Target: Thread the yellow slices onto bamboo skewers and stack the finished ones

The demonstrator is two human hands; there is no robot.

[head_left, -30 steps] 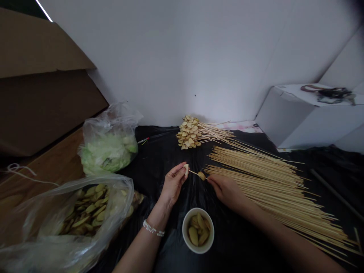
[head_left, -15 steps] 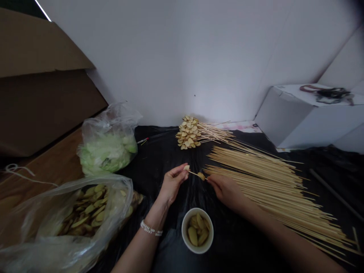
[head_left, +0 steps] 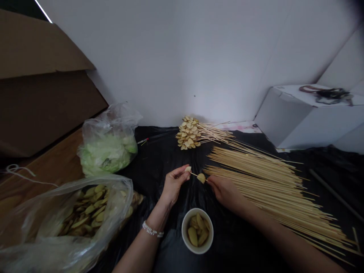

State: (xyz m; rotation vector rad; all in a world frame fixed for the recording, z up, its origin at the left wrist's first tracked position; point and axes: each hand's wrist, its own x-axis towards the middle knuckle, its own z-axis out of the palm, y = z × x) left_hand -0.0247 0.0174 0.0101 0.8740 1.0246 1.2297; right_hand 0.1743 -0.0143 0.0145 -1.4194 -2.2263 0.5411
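One thin, cream-coloured, half-round slice (head_left: pixel 188 169), potato by the look, pinched between thumb and fingers of the bare left hand (head_left: pixel 174 184), right at the far end of a slender, pale wooden skewer (head_left: pixel 194 174); unclear whether pierced through. Gripped at the near side by the bare right hand (head_left: pixel 223 189), fingers curled tight just behind a yellowish, rounded slice (head_left: pixel 201 178) already threaded. Could prick the left fingertips if driven through too hard, with the point hidden so close to skin. Could split the cream-coloured slice if pushed in near an edge, or bend the skewer if pressed aslant. Could also drop, from too loose a pinch, onto the shiny black plastic sheet (head_left: pixel 155 159), missing the round white cup (head_left: pixel 197 250) of slices. Some risk, too, of scattering the loose straw-coloured wooden sticks (head_left: pixel 273 193) beside the right forearm, if brushed sideways
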